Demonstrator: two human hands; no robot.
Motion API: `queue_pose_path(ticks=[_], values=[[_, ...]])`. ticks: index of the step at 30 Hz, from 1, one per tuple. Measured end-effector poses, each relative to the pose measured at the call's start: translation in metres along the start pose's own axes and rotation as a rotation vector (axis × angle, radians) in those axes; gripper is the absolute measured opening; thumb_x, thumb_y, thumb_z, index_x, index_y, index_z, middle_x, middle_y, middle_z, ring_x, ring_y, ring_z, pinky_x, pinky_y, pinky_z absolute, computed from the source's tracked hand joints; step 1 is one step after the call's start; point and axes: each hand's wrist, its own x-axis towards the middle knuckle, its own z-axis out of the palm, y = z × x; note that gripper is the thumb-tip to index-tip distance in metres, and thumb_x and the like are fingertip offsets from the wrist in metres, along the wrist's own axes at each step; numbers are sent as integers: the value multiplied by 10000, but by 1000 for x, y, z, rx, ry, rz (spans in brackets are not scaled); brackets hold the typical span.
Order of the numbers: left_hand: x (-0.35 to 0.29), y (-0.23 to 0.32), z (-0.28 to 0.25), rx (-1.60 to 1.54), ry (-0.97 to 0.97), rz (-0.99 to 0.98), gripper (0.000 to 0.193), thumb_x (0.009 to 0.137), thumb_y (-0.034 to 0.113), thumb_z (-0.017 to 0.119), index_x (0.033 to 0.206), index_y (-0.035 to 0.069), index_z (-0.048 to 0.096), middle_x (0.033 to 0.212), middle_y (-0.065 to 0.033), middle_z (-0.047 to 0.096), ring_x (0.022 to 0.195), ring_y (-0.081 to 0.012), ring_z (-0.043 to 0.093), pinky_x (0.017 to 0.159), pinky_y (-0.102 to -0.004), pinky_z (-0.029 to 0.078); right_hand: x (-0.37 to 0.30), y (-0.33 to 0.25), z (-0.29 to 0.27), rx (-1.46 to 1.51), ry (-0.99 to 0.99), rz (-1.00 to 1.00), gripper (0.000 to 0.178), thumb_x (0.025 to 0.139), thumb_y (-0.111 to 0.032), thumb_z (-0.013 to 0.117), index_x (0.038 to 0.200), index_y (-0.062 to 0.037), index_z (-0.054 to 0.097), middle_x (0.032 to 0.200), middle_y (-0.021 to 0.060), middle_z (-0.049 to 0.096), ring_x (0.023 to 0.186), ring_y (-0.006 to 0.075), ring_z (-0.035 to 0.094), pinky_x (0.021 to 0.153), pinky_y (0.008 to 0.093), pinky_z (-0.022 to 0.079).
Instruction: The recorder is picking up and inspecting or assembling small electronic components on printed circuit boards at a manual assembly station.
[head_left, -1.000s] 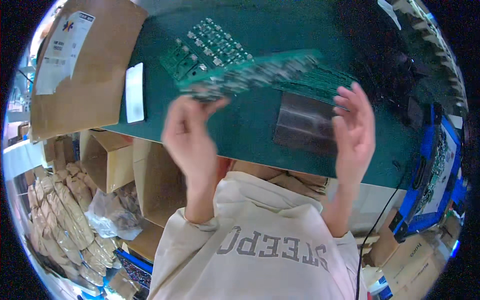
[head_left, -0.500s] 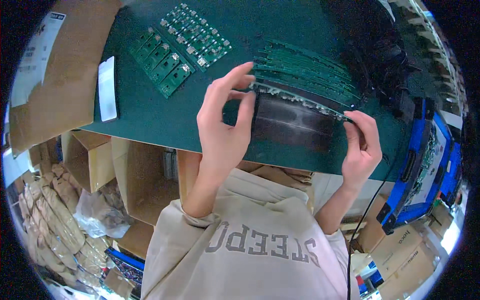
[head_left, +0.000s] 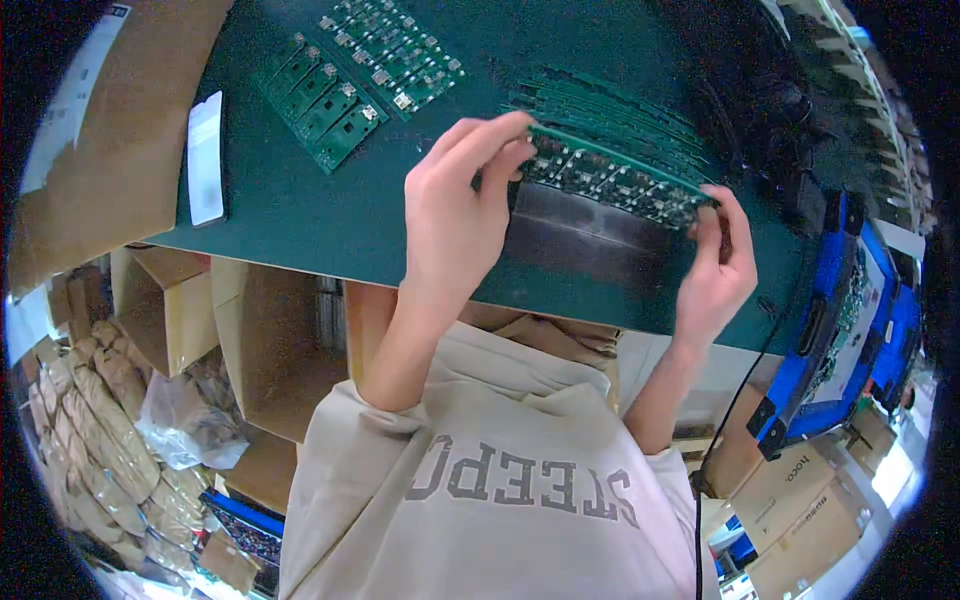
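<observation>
A long green circuit board panel (head_left: 620, 185), set with small components, is held up between my two hands and tilted so its populated face shows. My left hand (head_left: 460, 200) pinches its left end between thumb and fingers. At the opposite end, my right hand (head_left: 718, 265) grips the panel's corner the same way. Just beyond it lies a row of green boards (head_left: 610, 105), stacked close together. Below the held panel a dark, shiny flat plate (head_left: 585, 225) rests on the green table.
Two more circuit board panels (head_left: 395, 55) (head_left: 320, 105) lie at the far left. Beside them are a white phone-like slab (head_left: 206, 160) and a large cardboard box (head_left: 110, 130). Black material (head_left: 770, 110) heaps at the far right, near a blue-framed rack (head_left: 830, 330). A black cable (head_left: 735, 410) hangs off the edge.
The panel has turned from nearly edge-on to showing its component side. Both hands have shifted slightly with it and keep hold of its ends.
</observation>
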Motion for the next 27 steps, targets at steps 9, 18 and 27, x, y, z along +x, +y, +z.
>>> queue_pose_path(ticks=[9, 18, 27], values=[[9, 10, 5, 77, 21, -78, 266, 900, -71, 679, 1137, 11, 767, 906, -63, 747, 729, -151, 651, 685, -260, 523, 12, -1, 10, 91, -2, 114, 202, 1016, -51, 630, 1185, -102, 730, 1003, 30, 730, 828, 141, 625, 751, 287, 489], [10, 10, 15, 127, 32, -145, 261, 896, -47, 682, 1134, 23, 763, 985, -87, 789, 777, -219, 687, 736, -307, 541, 17, 4, 15, 92, 48, 25, 206, 994, -44, 644, 1169, -105, 737, 955, 59, 725, 768, 172, 612, 702, 320, 489], [12, 9, 19, 166, 40, -97, 255, 920, -46, 665, 1146, 23, 759, 997, -107, 775, 798, -226, 688, 762, -312, 546, 28, 13, 21, 103, 30, 32, 205, 964, -48, 671, 1148, -101, 743, 943, 76, 714, 768, 194, 618, 724, 326, 506]])
